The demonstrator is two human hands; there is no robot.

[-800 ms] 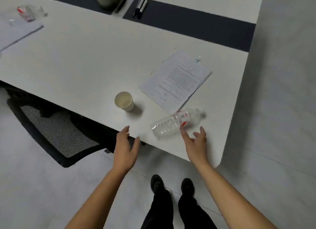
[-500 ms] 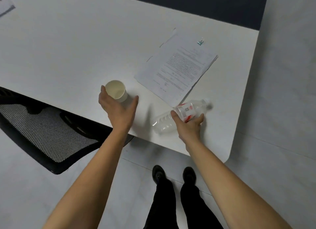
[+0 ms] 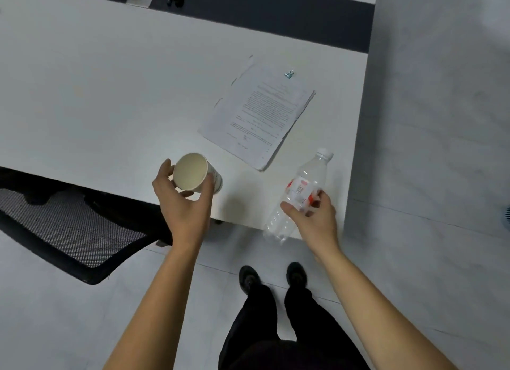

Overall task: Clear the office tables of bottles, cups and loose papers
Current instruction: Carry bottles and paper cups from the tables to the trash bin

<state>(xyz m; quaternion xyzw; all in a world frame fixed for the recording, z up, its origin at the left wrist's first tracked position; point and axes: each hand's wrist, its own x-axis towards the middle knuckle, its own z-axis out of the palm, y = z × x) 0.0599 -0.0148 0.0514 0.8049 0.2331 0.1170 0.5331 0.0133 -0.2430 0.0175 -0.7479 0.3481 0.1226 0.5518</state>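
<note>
1. While the left hand (image 3: 183, 204) curls its grip round the paper cup (image 3: 193, 173), the cup tilts, open mouth toward the camera, over the near edge of the white bench (image 3: 110, 93).
2. The right hand (image 3: 317, 217) holds the clear plastic bottle (image 3: 311, 173) in its grip at the red-and-white label, cap pointing away, base past the bench edge.
3. Beyond and between both grips, a clipped stack of papers (image 3: 259, 112) lies flat on the bench.
4. Left of the left grip, a black mesh chair (image 3: 69, 231) sits below the bench.
</note>
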